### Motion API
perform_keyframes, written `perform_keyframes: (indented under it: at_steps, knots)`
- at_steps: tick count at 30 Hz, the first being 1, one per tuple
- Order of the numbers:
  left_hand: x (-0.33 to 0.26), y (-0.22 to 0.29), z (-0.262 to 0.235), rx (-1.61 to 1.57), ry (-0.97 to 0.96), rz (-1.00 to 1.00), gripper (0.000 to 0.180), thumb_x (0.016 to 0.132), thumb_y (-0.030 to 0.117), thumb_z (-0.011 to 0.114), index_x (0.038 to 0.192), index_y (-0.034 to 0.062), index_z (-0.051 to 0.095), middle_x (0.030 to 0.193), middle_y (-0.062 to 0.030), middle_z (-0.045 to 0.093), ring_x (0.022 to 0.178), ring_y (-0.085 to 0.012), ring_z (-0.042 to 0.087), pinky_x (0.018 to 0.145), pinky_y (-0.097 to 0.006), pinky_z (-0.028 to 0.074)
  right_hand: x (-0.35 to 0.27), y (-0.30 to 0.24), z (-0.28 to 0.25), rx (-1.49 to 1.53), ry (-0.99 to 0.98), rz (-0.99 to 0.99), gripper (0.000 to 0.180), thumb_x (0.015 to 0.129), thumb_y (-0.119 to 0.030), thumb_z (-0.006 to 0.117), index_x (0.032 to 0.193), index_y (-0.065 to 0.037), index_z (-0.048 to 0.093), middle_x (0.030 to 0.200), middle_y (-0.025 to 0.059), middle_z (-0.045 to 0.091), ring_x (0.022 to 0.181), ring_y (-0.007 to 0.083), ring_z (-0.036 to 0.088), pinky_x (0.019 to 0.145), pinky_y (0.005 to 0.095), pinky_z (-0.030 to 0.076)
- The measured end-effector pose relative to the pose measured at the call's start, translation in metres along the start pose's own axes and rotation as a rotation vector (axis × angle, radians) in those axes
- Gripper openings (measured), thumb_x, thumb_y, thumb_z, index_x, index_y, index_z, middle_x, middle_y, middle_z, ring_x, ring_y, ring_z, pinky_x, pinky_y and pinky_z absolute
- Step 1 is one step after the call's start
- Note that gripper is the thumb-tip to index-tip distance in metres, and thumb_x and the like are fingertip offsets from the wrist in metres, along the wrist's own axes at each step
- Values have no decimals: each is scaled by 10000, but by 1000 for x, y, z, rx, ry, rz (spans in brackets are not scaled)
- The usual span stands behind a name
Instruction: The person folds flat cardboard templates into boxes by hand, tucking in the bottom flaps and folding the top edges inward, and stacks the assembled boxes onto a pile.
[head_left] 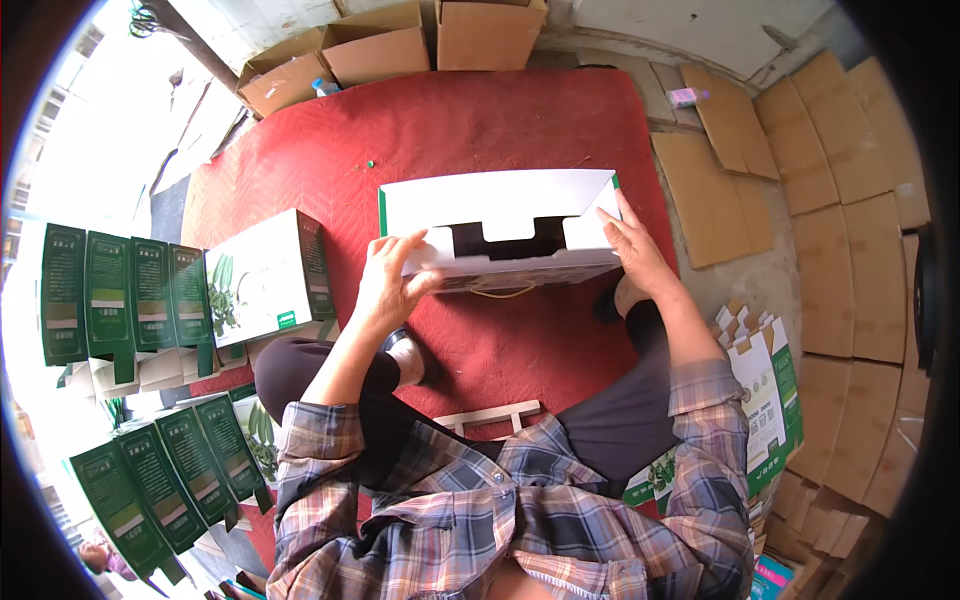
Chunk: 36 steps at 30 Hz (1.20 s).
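A white cardboard box (500,197) with green edges is in front of me over the red carpet (480,120), its top flap raised at the far side. White inner flaps surround a dark gap in its top, and a yellow cord handle (503,293) hangs on the near side. My left hand (388,280) grips the left near corner, thumb on the near edge and fingers over the side flap. At the right end, my right hand (638,252) is closed on the side, fingers along the outer edge. The box's inside is too dark to make out.
Green-and-white boxes (262,275) stand in rows on my left. Open brown cartons (375,50) line the far edge. Flat cardboard sheets (710,205) and a wall of brown cartons (865,270) are to the right, with green-and-white cartons (760,400) by my right arm.
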<state>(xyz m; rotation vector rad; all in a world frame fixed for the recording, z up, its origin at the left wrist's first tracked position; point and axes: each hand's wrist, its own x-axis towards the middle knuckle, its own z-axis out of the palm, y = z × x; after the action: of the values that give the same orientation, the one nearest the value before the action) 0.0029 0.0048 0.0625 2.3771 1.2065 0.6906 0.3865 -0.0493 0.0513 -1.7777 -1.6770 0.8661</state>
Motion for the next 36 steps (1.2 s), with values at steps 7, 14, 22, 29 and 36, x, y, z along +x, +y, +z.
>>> perform_keyframes:
  at_steps: [7,14,22,29,36]
  knots:
    - [8,13,23,-76,162,-339,455,814,240,669,1246,126,581,1045,-131,618,981,-300,563,832,-436,455,2,-14,10,-69,221,-31,423,942,-418,493,1268,-163,581,1456,160,363,1182,369,499,1002,403,399]
    - [5,21,29,325,14,-110,614,748,288,728,1318,195,518,1383,4,463,1265,-305,370,930,-525,355,-12,-44,16,-458,80,-63,800,686,-401,784,1395,-307,425,1524,123,205,1249,391,367,1014,482,399]
    - [5,24,23,363,-106,-127,713,656,406,785,1290,201,533,1363,27,475,1274,-251,379,933,-516,349,-11,-49,23,-528,49,-57,812,606,-262,852,1339,-289,502,1523,108,189,1248,409,360,1014,478,415]
    - [2,16,31,386,-146,-90,575,707,405,745,1214,197,570,1255,26,540,1192,-226,429,897,-573,341,-13,-49,24,-531,43,-68,638,618,-251,846,1217,-250,626,1511,99,227,1253,406,344,1025,473,401]
    - [2,17,33,394,-153,-84,526,721,416,730,1178,191,598,1193,25,575,1140,-216,458,885,-575,340,-12,-42,23,-538,15,-81,583,624,-248,844,1176,-243,656,1492,79,259,1220,406,358,1019,471,407]
